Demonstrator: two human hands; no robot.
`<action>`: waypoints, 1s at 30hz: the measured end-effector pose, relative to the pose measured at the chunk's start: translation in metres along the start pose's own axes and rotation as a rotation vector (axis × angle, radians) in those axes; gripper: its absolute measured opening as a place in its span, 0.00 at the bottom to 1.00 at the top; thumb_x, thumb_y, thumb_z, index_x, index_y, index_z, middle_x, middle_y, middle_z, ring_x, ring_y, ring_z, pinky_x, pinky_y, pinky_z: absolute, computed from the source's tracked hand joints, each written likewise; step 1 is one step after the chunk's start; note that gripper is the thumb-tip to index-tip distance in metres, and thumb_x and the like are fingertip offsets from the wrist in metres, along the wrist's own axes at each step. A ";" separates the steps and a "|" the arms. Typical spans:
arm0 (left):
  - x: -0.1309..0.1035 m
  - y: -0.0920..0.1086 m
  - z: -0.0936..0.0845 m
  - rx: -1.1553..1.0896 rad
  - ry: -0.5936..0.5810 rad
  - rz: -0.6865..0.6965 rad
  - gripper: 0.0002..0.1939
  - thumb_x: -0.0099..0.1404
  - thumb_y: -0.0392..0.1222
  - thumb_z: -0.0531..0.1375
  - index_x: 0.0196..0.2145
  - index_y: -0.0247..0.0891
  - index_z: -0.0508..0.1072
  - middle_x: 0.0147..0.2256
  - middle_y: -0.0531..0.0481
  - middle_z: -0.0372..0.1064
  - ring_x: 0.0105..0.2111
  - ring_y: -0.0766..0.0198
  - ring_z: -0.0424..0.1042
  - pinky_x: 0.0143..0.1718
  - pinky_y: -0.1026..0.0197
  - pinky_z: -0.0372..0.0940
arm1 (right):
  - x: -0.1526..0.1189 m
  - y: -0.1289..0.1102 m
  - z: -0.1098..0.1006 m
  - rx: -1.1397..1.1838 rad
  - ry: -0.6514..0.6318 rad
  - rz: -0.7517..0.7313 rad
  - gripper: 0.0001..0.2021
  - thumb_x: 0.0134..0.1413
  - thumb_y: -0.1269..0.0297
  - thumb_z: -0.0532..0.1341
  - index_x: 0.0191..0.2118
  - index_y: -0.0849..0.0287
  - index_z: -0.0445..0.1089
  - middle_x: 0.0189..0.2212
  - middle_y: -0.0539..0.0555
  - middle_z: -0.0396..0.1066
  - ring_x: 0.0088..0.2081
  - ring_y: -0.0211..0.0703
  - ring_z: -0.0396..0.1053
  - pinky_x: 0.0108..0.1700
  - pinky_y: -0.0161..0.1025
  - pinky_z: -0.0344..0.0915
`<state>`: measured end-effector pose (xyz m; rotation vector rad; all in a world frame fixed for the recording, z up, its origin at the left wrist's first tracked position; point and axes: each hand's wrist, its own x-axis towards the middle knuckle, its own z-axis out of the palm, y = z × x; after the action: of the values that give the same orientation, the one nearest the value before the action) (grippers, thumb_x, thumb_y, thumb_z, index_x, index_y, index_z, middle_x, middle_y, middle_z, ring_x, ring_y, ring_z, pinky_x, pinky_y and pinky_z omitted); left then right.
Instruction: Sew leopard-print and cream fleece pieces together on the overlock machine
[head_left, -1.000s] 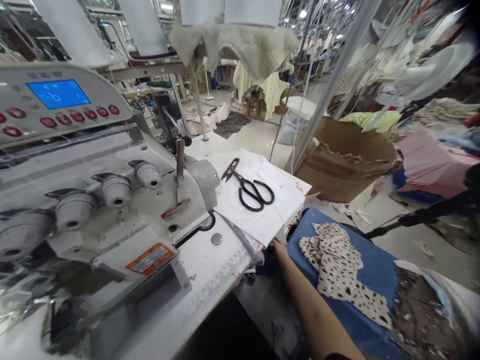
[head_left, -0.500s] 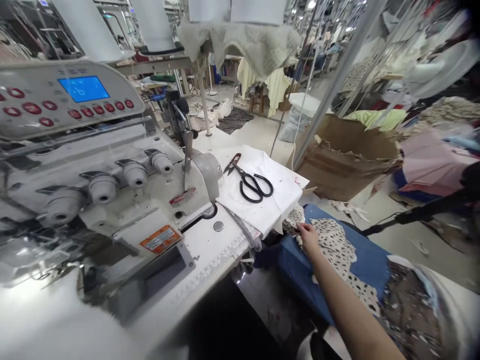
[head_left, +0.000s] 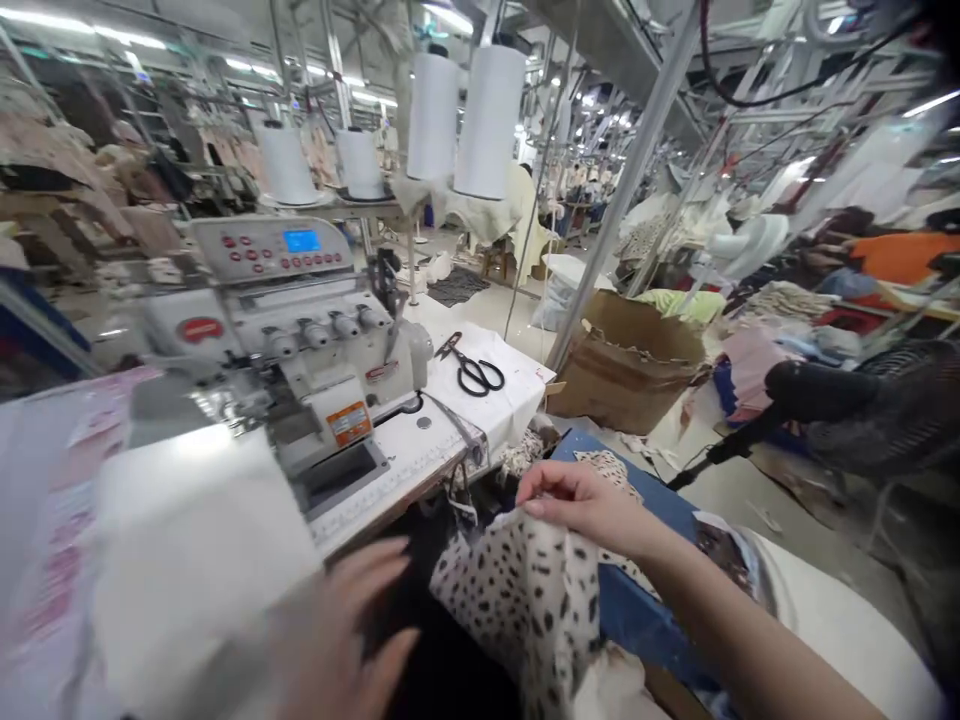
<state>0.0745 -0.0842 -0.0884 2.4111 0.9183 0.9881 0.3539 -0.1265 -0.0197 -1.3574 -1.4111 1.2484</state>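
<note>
Spotted cloth point(head_left: 517, 580), pale with dark spots, hangs from the right hand point(head_left: 581, 505) in front of the person's dark lap. Thumb and fingertips of that hand pinch the cloth by its upper edge, and the rest of it drops in loose folds below. The left hand point(head_left: 337, 635) is open, blurred, with the thumb spread away from the fingers; it is near the cloth, to its left, and apart from it. A white panel point(head_left: 195, 520) lies just beyond the left hand.

Ahead, a sewing machine point(head_left: 262, 280) with a lit blue screen sits on the white counter point(head_left: 412, 455). At the counter's far right end, black-handled scissors point(head_left: 466, 372) and small snips point(head_left: 448, 345) rest on a white sheet point(head_left: 517, 365), touching or overlapping; which, I cannot tell. Right of the counter, another spotted piece point(head_left: 606, 465) lies on a blue surface point(head_left: 667, 500), partly hidden behind the right hand. Beyond stands a torn cardboard box point(head_left: 630, 375), with a black fan point(head_left: 885, 410) farther right.
</note>
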 end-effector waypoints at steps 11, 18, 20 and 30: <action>0.024 0.005 0.000 -0.422 -0.591 -0.276 0.10 0.55 0.44 0.59 0.24 0.33 0.67 0.23 0.56 0.60 0.25 0.69 0.60 0.26 0.68 0.53 | 0.010 0.013 0.056 -0.152 -0.317 0.040 0.15 0.39 0.62 0.65 0.37 0.59 0.67 0.21 0.44 0.59 0.24 0.32 0.56 0.25 0.28 0.53; 0.010 0.002 -0.013 0.267 0.046 0.342 0.12 0.60 0.31 0.50 0.39 0.36 0.69 0.31 0.47 0.65 0.31 0.62 0.61 0.31 0.62 0.57 | -0.013 0.054 0.064 -0.701 0.005 -0.135 0.06 0.45 0.75 0.54 0.27 0.61 0.67 0.22 0.49 0.63 0.27 0.39 0.60 0.29 0.35 0.58; -0.009 -0.003 0.002 0.330 0.126 0.412 0.15 0.59 0.28 0.49 0.43 0.36 0.67 0.34 0.46 0.66 0.32 0.62 0.61 0.34 0.60 0.57 | -0.023 0.072 0.074 -0.873 0.253 -0.291 0.11 0.46 0.77 0.50 0.33 0.62 0.68 0.29 0.55 0.67 0.33 0.46 0.61 0.36 0.42 0.59; -0.133 -0.035 0.044 0.075 -0.360 -0.026 0.16 0.59 0.31 0.50 0.43 0.40 0.68 0.46 0.44 0.63 0.47 0.57 0.61 0.47 0.53 0.60 | -0.088 0.191 0.153 -0.252 0.095 -0.111 0.16 0.55 0.72 0.48 0.46 0.55 0.64 0.42 0.55 0.68 0.46 0.44 0.62 0.49 0.44 0.60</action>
<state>0.0194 -0.1548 -0.2012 2.5175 0.8631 0.4915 0.2539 -0.2445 -0.2287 -1.4632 -1.5927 0.9460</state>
